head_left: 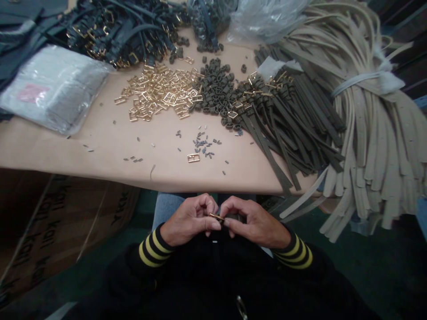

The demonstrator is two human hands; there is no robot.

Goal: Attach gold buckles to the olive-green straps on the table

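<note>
Black jacket [187, 284] cloth fills the space below my fingers [213, 225], with a metal pull [241, 306] lying on it. Between the two hands, just short of the desk [60, 149] edge, is what looks like a gold buckle [216, 217], seen nearly edge-on. My left hand [195, 218] pinches one end of it, thumb against bent fingers; my right hand [255, 222] closes narrowly at the other end, where something dark shows inside the grip, too small to name. Yellow-striped cuffs [155, 251] circle both wrists, and blue jeans [168, 209] show beside my left fingers.

Straight beyond my fingers, one loose buckle [193, 158] lies on the desk, near scattered small grey bits [202, 143]. Further out, slightly left, spreads a heap of gold buckles [167, 91], touching a mound of dark loops [216, 86]. To the right of my fingers, dark straps [300, 124] fan out, some with buckles at their far ends, next to a tied bundle of beige straps [370, 133] drooping over the edge. Far left sit a plastic-wrapped pack [53, 89] and a tangle of black straps [126, 31]; low left, a printed carton [90, 213].
</note>
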